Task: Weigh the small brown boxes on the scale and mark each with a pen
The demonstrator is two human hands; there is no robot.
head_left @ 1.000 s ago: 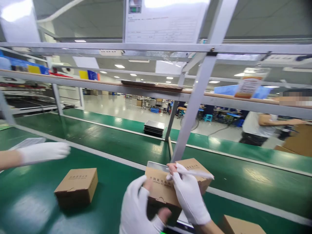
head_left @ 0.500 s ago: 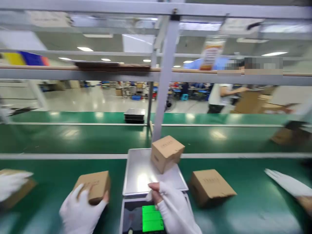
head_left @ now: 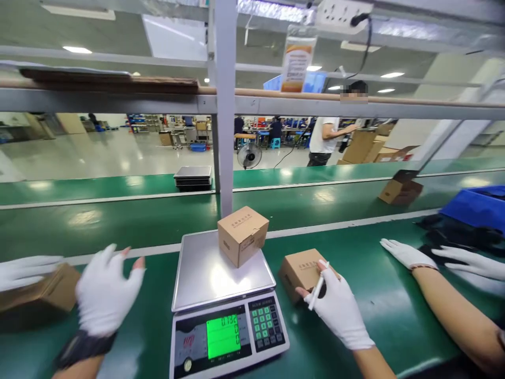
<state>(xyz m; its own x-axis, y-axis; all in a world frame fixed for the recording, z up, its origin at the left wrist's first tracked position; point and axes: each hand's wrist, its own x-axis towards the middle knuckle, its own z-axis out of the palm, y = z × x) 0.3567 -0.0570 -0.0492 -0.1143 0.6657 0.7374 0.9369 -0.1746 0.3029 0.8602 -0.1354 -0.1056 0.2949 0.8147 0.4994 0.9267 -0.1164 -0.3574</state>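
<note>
A small brown carton (head_left: 243, 235) rests on the steel pan of a digital scale (head_left: 231, 337), whose green display is lit. Right of the scale, my right hand (head_left: 337, 302), in a white glove with bare fingertips, holds a white pen (head_left: 316, 292) and touches another brown carton (head_left: 300, 267). My left hand (head_left: 108, 289), gloved and with a dark wristband, is raised left of the scale, fingers apart and holding nothing. At the left edge, another person's gloved hand (head_left: 27, 271) lies on a brown carton (head_left: 59, 288).
Another person's gloved hands (head_left: 408, 255) reach in from the right, near black items and a blue bin (head_left: 477, 205). An open carton (head_left: 400, 190) stands farther back. A metal post (head_left: 225, 131) rises behind the scale. Someone in a white shirt (head_left: 324, 138) stands beyond.
My left hand has let go of the carton it gripped, which now lies under another person's hand. My right hand has moved from the scale to the right carton. The view has shifted right.
</note>
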